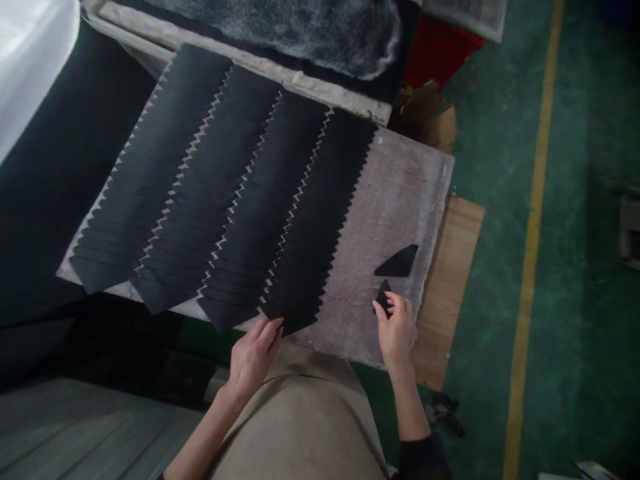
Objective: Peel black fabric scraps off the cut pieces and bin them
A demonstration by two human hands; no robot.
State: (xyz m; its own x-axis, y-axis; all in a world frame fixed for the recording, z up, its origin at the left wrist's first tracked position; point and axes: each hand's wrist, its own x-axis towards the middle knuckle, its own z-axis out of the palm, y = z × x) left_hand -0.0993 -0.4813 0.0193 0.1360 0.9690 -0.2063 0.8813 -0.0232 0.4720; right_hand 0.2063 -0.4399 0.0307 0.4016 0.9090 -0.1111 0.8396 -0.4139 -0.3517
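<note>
Four overlapping rows of black triangular fabric pieces lie fanned across a grey felt-covered board. My left hand rests at the near end of the rightmost row, fingers together on the lowest piece. My right hand pinches a small black fabric piece at the board's near right corner. Just above it, one loose black triangular piece lies alone on the felt.
A wooden panel sticks out under the board's right side. Green floor with a yellow line runs on the right. Black cloth hangs at the left, dark fuzzy material and a red object behind.
</note>
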